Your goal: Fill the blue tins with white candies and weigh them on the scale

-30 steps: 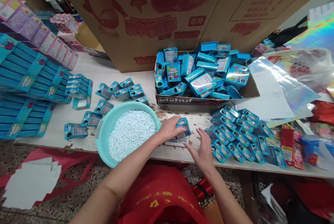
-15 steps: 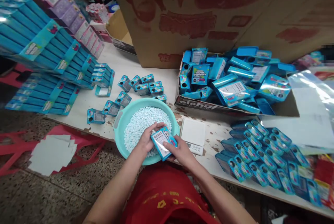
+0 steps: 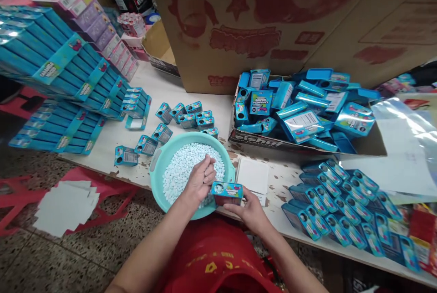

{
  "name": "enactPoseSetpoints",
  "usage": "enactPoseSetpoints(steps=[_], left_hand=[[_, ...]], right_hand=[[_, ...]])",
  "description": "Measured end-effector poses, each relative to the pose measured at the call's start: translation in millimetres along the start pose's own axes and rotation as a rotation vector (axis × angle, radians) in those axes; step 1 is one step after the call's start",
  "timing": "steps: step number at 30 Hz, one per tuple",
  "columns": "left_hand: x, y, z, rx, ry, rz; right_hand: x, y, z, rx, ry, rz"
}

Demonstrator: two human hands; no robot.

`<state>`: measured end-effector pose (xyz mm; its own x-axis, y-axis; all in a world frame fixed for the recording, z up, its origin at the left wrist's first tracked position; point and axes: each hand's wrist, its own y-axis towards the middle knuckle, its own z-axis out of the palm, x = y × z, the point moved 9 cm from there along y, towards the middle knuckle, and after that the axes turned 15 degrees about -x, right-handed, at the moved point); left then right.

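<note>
My right hand (image 3: 251,210) gripped 1 blue box (image 3: 227,194), blocking part of the basin (image 3: 157,179); my left hand (image 3: 200,179) curled over white pellets (image 3: 177,165), contents unclear. The scale (image 3: 253,176) and crammed carton (image 3: 290,146) stood beyond.

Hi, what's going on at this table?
The right hand holds a blue candy box by the rim of a turquoise basin of small white pieces. The left hand is curled over them; whether it holds any is unclear. More blue boxes stand to the right.

Glossy plastic basin (image 3: 157,191), matt cardboard box (image 3: 218,6), chipped-paint tabletop (image 3: 143,172)
</note>
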<state>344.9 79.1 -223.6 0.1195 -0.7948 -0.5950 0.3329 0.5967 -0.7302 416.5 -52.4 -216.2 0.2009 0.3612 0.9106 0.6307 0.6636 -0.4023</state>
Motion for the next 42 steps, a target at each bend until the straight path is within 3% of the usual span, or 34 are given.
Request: enactPoseSetpoints(steps=[3, 5, 8, 12, 15, 17, 20, 24, 29, 32, 37, 42], left_hand=[[-31.9, 8.2, -16.7, -0.154, 0.463, 0.429], [-49.0, 10.3, -25.1, -0.275, 0.835, 0.718], [-51.4, 16.2, -30.7, -0.321, 1.107, 0.912], [-38.2, 22.8, -26.6, -0.197, 1.090, 0.890], [-34.2, 24.1, -22.4, -0.184, 1.084, 0.847], [-34.7, 24.5, -20.4, -0.192, 1.079, 0.836], [-36.5, 25.0, -17.9, -0.200, 1.046, 0.843], [-32.8, 26.1, -12.8, -0.190, 0.993, 0.823], [-22.2, 24.9, 1.0, -0.157, 0.972, 0.780], [-17.7, 22.8, 9.3, -0.144, 0.982, 0.771], [-12.3, 18.1, 25.1, -0.123, 0.997, 0.822], [4.2, 5.6, 66.8, 0.001, 1.059, 0.966]], right_hand=[[-10.2, 4.8, -33.1, -0.130, 0.067, 0.052], [-22.4, 13.7, -65.6, -0.300, 0.037, 0.036], [-40.8, 31.5, -107.2, -0.537, -0.055, -0.049], [-61.7, 58.1, -118.9, -0.586, -0.073, -0.123], [-66.1, 59.9, -123.5, -0.617, -0.108, -0.177], [-55.7, 42.6, -135.9, -0.696, -0.249, -0.321], [-35.0, -8.9, -163.2, -0.878, -0.614, -0.597], [-36.6, -65.4, -201.3, -1.083, -1.079, -0.633], [-47.7, -71.7, -204.1, -1.022, -1.336, -0.602], [-45.7, -68.1, -196.7, -0.983, -1.310, -0.633], [-46.2, -59.2, -176.7, -0.808, -1.259, -0.688], [-50.0, -49.1, -169.3, -0.778, -1.225, -0.674]])
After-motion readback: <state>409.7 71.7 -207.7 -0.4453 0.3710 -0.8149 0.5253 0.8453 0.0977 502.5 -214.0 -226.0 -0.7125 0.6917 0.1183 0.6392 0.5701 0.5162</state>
